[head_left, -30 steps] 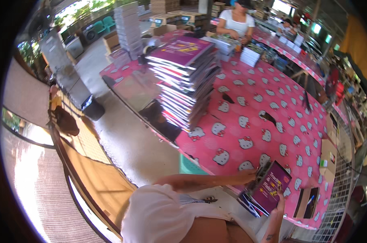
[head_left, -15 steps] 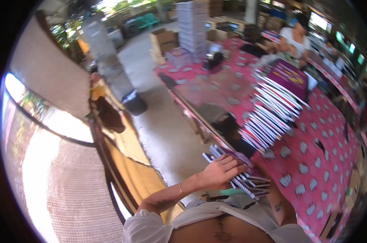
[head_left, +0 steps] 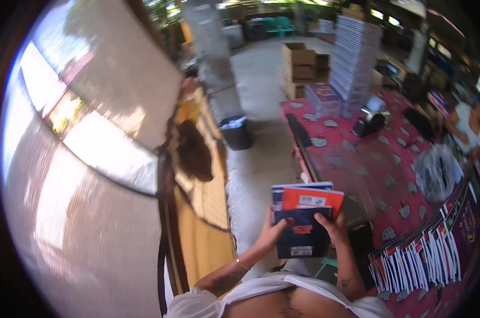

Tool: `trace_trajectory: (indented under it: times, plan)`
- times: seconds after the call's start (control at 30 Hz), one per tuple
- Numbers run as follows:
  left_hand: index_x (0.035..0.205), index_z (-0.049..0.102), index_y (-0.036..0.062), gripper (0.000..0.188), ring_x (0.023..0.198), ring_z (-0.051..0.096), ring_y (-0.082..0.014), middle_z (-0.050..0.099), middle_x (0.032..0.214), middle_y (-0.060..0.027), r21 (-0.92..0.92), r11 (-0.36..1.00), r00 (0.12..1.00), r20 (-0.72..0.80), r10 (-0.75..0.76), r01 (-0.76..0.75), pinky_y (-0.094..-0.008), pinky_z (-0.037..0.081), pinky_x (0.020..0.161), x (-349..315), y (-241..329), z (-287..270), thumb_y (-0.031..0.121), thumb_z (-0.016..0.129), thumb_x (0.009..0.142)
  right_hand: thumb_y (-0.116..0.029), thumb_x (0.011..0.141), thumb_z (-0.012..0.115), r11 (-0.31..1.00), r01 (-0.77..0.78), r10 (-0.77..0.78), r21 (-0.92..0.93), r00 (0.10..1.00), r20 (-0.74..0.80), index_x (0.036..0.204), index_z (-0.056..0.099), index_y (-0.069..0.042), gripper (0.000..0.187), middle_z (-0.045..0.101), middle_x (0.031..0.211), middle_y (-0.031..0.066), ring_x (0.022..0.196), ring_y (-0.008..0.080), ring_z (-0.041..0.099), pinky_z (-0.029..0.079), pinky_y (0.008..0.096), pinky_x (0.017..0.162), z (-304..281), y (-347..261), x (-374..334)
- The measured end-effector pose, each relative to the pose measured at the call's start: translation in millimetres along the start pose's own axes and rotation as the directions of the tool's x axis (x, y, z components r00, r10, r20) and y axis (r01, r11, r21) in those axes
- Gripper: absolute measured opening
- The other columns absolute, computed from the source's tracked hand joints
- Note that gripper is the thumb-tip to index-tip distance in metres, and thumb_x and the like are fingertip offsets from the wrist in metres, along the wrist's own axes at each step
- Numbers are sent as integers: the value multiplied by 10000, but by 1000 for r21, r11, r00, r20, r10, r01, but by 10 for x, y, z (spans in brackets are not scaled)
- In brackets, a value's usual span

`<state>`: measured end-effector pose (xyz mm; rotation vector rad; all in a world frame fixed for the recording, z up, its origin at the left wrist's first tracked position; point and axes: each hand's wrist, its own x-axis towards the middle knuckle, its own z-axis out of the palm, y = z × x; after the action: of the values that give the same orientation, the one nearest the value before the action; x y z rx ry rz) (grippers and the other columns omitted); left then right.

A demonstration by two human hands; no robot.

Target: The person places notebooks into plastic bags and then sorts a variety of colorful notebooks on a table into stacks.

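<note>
Between my two hands, in front of my body, is a small fanned stack of spiral notebooks. A dark navy notebook [head_left: 303, 241] lies on top, an orange-red notebook [head_left: 325, 200] shows behind it, and a blue-and-white edge sticks out at the back. My left hand [head_left: 276, 227] grips the left side with its thumb on the dark cover. Gripping the right side, my right hand [head_left: 333, 227] also presses its thumb on that cover. The fingers beneath the stack are hidden. A long row of notebooks [head_left: 417, 262] leans on the table to my right.
The table [head_left: 351, 169] has a pink patterned cover. On it stand a tall stack of notebooks [head_left: 355, 63], a purple box-shaped pile [head_left: 323, 99] and a clear plastic bag [head_left: 435, 172]. Cardboard boxes [head_left: 298, 62] and a black bin [head_left: 236, 133] are farther off. A person [head_left: 467, 124] sits at right.
My view has swung left, so the table and leaning row sit farther right. The held notebooks have turned from edge-on to covers facing up, with both thumbs now on top.
</note>
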<state>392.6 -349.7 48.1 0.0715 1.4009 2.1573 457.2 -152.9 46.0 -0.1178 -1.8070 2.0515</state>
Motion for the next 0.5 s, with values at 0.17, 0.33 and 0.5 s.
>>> trace_trajectory:
  times: [0.17,0.33,0.5]
  plan:
    - [1415,340,40,746,1110,600,-198,620,1199,-96,212,923,940,188,284,-322,-349,481,964,1391,767,189,62,739,786,-179,775,815,983,158,-157,95,987,-12,1315,435,-32,676,554,1225,81,1181,199,526,407,366,1019,-210,-141,1452]
    - [1302,402,49,704,1140,562,-183,579,1224,-86,355,812,848,443,291,-464,-340,456,982,2804,1519,680,93,833,747,-178,747,846,967,254,-254,21,967,-5,1376,374,-37,799,521,1266,79,1228,201,494,392,365,1043,-709,-22,2733]
    - [1297,415,47,657,1112,590,-178,592,1208,-95,302,812,774,577,263,-500,-326,501,936,4109,1703,789,22,802,768,-218,719,877,951,311,-308,2,943,-128,1429,357,-47,896,517,1296,95,1232,203,496,406,355,1038,-915,255,3698]
